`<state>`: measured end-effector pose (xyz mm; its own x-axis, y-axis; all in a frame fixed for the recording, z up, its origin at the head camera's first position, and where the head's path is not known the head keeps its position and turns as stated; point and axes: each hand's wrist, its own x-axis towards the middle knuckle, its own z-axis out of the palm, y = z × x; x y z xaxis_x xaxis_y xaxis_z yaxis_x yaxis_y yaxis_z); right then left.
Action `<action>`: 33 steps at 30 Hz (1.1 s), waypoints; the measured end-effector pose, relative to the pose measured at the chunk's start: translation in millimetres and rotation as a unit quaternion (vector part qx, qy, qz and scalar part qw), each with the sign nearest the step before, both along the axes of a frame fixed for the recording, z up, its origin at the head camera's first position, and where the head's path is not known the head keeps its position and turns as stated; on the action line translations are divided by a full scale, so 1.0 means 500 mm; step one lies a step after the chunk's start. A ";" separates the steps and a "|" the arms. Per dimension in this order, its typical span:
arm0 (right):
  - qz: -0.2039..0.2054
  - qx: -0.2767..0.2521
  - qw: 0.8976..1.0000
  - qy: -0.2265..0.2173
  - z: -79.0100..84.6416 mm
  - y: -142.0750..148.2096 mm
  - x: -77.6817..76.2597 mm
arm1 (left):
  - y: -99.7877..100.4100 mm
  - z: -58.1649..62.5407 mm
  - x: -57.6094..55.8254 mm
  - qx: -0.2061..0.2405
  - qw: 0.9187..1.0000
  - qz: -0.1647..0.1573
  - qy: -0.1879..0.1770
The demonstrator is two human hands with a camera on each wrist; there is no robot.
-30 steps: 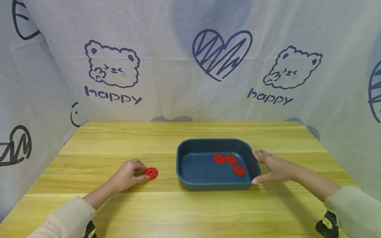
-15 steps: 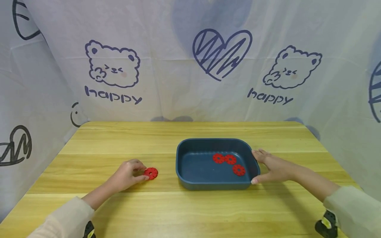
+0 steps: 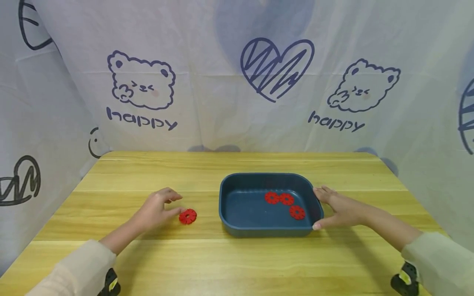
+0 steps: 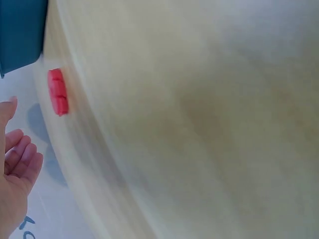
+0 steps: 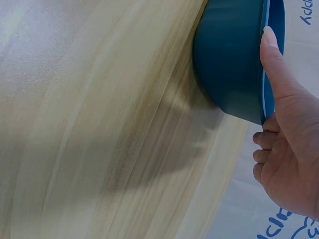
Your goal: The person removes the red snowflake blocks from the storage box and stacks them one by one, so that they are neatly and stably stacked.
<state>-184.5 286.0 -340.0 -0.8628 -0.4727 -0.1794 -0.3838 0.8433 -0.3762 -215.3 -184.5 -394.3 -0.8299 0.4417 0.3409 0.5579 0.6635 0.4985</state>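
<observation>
My left hand point(image 3: 155, 209) hovers just left of a red notched plastic disc point(image 3: 187, 216) lying on the table. Its fingers are spread apart with nothing between them, and the thumb tip overlaps the disc's edge in the head view. In the left wrist view the same disc point(image 4: 58, 92) lies apart from the fingers point(image 4: 24, 154). At the right end of a dark blue plastic bin point(image 3: 266, 232), my right hand point(image 3: 342, 209) grips the rim, thumb at the near corner, fingers farther back. Inside the bin, toward its right side, lie three red notched discs point(image 3: 297, 212).
The bin stands on a light wooden table point(image 3: 222, 263), right of the middle. A white cloth point(image 3: 207, 98) printed with bears and a heart hangs behind the table and along its sides.
My left hand has let go of the red disc; its fingers have lifted and spread a little, drawing back to the left. The right hand and the bin have stayed nearly still.
</observation>
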 end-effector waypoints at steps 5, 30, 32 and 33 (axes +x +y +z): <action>-0.001 0.001 1.000 -0.001 0.000 0.002 -0.001 | 0.018 0.016 -0.012 0.001 1.000 -0.012 0.017; 0.012 0.002 1.000 0.010 -0.004 0.003 -0.004 | 0.190 0.085 -0.055 0.002 0.996 -0.083 0.010; 0.011 0.005 1.000 0.010 -0.004 0.003 -0.004 | 0.204 0.089 -0.057 -0.009 0.996 -0.084 0.004; 0.010 0.005 1.000 0.010 -0.004 0.004 -0.004 | 0.211 0.091 -0.058 -0.013 0.996 -0.085 0.003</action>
<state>-186.3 287.8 -342.0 -0.8563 -0.4888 -0.1666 -0.4089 0.8388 -0.3594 -244.4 -78.9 -348.7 -0.7411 0.5839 0.3316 0.6654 0.5723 0.4793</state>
